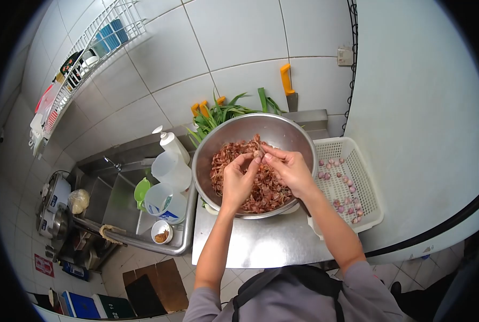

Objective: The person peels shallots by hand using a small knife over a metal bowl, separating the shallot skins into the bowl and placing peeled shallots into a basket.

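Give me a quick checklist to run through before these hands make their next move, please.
1. Left hand and right hand above the metal bowl: ok.
2. Small bulb pinched at the fingertips: ok.
3. Bulb fully peeled: cannot tell; fingers hide much of it.
4. Room in the white plastic basket: ok; scattered shallots leave bare floor showing.
5. Basket's near-left edge unobstructed: not ok; the right forearm overlaps it in this view.
6. Orange-handled knife away from the hands: ok; it's upright by the wall.
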Action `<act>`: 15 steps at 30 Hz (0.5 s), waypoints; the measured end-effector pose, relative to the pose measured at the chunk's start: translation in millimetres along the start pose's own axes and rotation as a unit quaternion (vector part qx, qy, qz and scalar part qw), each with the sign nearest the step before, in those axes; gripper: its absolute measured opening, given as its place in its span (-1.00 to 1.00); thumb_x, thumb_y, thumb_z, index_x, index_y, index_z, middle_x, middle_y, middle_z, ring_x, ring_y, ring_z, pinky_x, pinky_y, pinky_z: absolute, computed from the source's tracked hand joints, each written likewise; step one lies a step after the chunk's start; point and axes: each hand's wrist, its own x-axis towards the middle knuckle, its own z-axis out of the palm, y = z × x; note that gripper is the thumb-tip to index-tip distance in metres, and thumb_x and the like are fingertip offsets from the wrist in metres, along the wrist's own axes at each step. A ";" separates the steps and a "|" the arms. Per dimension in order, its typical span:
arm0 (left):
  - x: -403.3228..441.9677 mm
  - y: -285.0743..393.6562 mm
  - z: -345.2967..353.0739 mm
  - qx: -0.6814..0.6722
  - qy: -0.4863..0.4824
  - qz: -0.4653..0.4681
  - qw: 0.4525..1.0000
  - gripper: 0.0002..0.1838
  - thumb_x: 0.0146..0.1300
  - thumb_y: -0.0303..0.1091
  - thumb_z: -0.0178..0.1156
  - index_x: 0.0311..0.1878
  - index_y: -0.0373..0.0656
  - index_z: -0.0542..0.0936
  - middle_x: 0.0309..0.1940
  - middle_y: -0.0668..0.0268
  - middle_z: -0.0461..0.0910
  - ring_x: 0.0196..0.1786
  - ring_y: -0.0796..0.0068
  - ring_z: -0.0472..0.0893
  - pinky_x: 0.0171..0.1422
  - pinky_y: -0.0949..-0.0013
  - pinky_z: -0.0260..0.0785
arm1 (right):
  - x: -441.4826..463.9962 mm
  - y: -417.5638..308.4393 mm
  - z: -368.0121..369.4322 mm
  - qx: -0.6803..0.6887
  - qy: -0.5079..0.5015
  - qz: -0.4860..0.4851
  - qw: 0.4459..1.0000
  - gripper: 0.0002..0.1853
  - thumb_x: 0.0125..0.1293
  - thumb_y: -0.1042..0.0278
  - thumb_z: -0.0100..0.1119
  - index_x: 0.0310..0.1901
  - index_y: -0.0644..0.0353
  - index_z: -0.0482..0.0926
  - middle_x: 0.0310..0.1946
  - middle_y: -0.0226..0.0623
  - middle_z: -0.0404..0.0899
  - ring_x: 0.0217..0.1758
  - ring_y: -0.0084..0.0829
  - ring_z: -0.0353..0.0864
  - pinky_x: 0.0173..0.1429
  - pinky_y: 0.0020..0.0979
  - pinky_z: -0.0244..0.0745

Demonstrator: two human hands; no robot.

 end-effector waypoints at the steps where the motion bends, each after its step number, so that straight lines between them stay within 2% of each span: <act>1: 0.3 2.4 -3.9 0.029 -0.015 -0.005 0.999 -0.76 0.15 -0.34 0.16 -0.25 -0.37 0.54 -0.47 0.27 0.59 -0.40 0.67 0.48 -0.29 0.54 0.32 | 2.2 -1.5 -2.7 -0.045 -0.010 -0.040 0.998 -0.66 0.25 0.35 0.07 0.04 0.25 0.46 -0.40 -0.41 0.47 -0.49 -0.68 0.36 -0.46 -0.63 0.32; 3: 0.3 5.8 -10.6 0.086 -0.044 -0.015 0.995 -0.77 0.14 -0.33 0.16 -0.30 -0.36 0.54 -0.52 0.28 0.57 -0.43 0.69 0.47 -0.33 0.53 0.31 | 9.1 -1.2 -11.4 -0.141 -0.046 -0.166 0.975 -0.67 0.24 0.36 0.06 0.02 0.29 0.47 -0.31 -0.30 0.52 -0.34 -0.60 0.44 -0.25 -0.56 0.40; 6: 1.1 19.2 -12.5 0.133 -0.096 0.014 0.986 -0.76 0.12 -0.30 0.17 -0.34 -0.34 0.54 -0.56 0.27 0.55 -0.47 0.71 0.45 -0.37 0.55 0.29 | 9.1 -17.5 -16.3 -0.227 -0.114 -0.065 0.965 -0.70 0.23 0.39 0.06 -0.03 0.34 0.49 -0.17 -0.22 0.53 -0.12 -0.52 0.46 0.00 -0.51 0.35; 7: 0.9 21.5 -12.1 0.146 -0.088 0.033 0.985 -0.81 0.16 -0.35 0.18 -0.35 -0.33 0.54 -0.52 0.40 0.55 -0.43 0.73 0.45 -0.33 0.62 0.30 | 7.8 -16.7 -15.4 -0.192 -0.093 -0.075 0.974 -0.70 0.22 0.39 0.06 -0.04 0.35 0.49 -0.18 -0.20 0.54 -0.12 -0.52 0.46 0.00 -0.51 0.35; 10: 4.4 7.6 -7.3 0.041 -0.035 0.005 0.999 -0.85 0.14 -0.41 0.19 -0.40 -0.33 0.53 -0.51 0.37 0.56 -0.39 0.73 0.48 -0.32 0.62 0.32 | 6.5 1.9 -8.9 -0.102 -0.016 -0.091 0.991 -0.69 0.21 0.40 0.08 -0.05 0.37 0.49 -0.17 -0.14 0.54 -0.10 -0.50 0.47 0.01 -0.49 0.35; 11: 2.6 9.1 -3.9 -0.038 -0.033 -0.018 0.999 -0.84 0.13 -0.42 0.20 -0.31 -0.35 0.52 -0.44 0.29 0.59 -0.35 0.69 0.51 -0.28 0.61 0.34 | 9.3 15.2 -7.1 -0.084 0.019 -0.088 0.992 -0.69 0.20 0.41 0.09 -0.05 0.38 0.49 -0.16 -0.11 0.54 -0.09 -0.49 0.47 0.02 -0.49 0.35; 13: 0.4 -0.1 5.7 -0.110 -0.012 -0.019 0.994 -0.80 0.13 -0.42 0.20 -0.26 -0.37 0.50 -0.37 0.27 0.58 -0.31 0.65 0.53 -0.24 0.61 0.36 | 11.6 25.7 -1.2 -0.048 0.075 -0.094 0.992 -0.70 0.19 0.45 0.10 -0.06 0.42 0.49 -0.12 -0.02 0.53 -0.04 -0.47 0.48 0.05 -0.49 0.34; 15: -2.2 1.1 11.7 -0.146 0.005 -0.028 0.989 -0.74 0.12 -0.42 0.22 -0.18 -0.37 0.48 -0.28 0.24 0.57 -0.25 0.61 0.54 -0.18 0.60 0.38 | 9.7 24.4 2.9 -0.020 0.091 -0.087 0.992 -0.70 0.19 0.46 0.09 -0.06 0.43 0.48 -0.12 -0.04 0.53 -0.05 -0.47 0.48 0.05 -0.49 0.34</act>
